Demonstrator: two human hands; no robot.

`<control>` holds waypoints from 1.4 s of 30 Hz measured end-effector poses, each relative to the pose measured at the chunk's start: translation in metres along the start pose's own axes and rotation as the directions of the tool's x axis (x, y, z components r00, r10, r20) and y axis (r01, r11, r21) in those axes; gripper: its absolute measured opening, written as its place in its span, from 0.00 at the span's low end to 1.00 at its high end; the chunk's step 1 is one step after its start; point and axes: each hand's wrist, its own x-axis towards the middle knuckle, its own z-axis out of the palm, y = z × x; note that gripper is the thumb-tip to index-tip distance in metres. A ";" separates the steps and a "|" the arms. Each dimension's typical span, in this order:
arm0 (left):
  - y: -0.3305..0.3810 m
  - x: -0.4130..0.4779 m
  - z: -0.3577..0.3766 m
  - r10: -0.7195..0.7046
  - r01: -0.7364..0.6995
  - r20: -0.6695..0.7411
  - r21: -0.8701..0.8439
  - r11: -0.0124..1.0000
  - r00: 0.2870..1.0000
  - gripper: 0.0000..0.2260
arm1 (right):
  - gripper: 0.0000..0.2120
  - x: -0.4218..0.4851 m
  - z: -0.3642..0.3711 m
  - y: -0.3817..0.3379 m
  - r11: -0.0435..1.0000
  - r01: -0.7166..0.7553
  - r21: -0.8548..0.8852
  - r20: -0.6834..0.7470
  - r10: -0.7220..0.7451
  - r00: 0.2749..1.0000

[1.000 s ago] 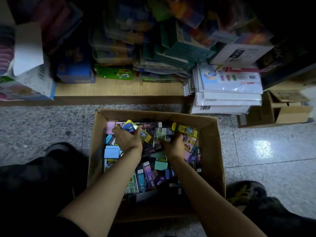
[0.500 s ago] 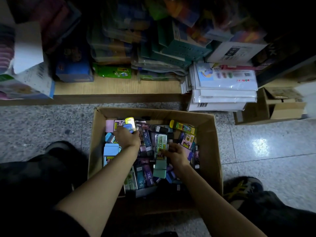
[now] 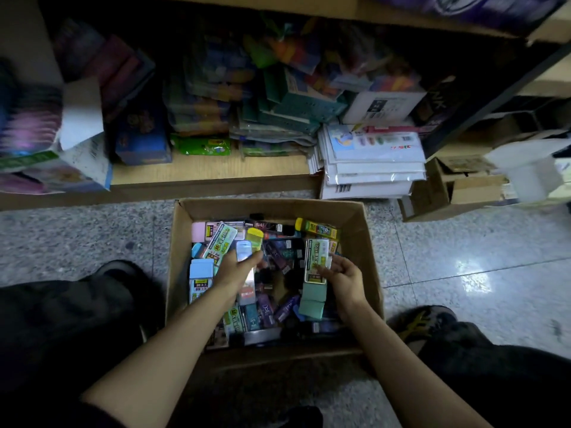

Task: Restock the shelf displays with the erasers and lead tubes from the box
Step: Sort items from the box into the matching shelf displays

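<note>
A wooden shelf (image 3: 200,177) runs along the far side, crowded with blurred coloured packets. At its right end is a black carton (image 3: 438,103) showing the letters "NK". Below it lies speckled floor (image 3: 77,236). On the floor an open cardboard box (image 3: 268,208) stands just in front of the shelf edge, between two dark shoes. A stack of white packets (image 3: 370,171) with barcodes sits by its far right corner.

The erasers and lead tubes lie jumbled inside the box. The left grip (image 3: 238,270), a bare hand over the box's left half, is clenched round a pale blue eraser (image 3: 244,251) standing on end, with a yellow piece (image 3: 255,236) behind it. A slanted green-and-white pack (image 3: 220,241) leans from near left to far right against that hand. I cannot tell whether it is held; its print seems to read "200".

The right grip (image 3: 343,276) pinches a sleeved pack (image 3: 315,257) near the right wall, long axis running near to far; its writing is too small to read. A teal block (image 3: 312,299) meets its near end.

A blue eraser with a yellow label (image 3: 200,279) lies along the left wall. A pink eraser (image 3: 199,231) fills the far left corner. A green tube (image 3: 318,229) lies crosswise at the far right corner, yellow cap leftward.
</note>
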 end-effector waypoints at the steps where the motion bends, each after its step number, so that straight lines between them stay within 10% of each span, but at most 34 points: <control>1: 0.003 -0.006 0.004 -0.003 0.003 0.026 0.006 1.000 1.000 0.10 | 0.16 -0.004 -0.003 -0.005 0.999 0.002 0.038 0.017 -0.003 1.000; 15: 0.063 -0.084 0.044 0.052 0.055 0.371 -0.274 0.960 0.927 0.11 | 0.13 -0.084 0.003 -0.068 0.963 0.090 0.252 0.241 -0.152 0.958; 27: 0.136 -0.135 0.028 0.406 -0.334 0.182 -0.327 0.884 0.896 0.22 | 0.13 -0.137 0.001 -0.137 0.939 0.342 -0.036 0.289 -0.318 0.903; 42: 0.249 -0.177 -0.036 0.600 -0.570 0.005 -0.309 0.762 0.800 0.15 | 0.05 -0.179 0.010 -0.236 0.849 0.433 0.302 0.334 -0.520 0.786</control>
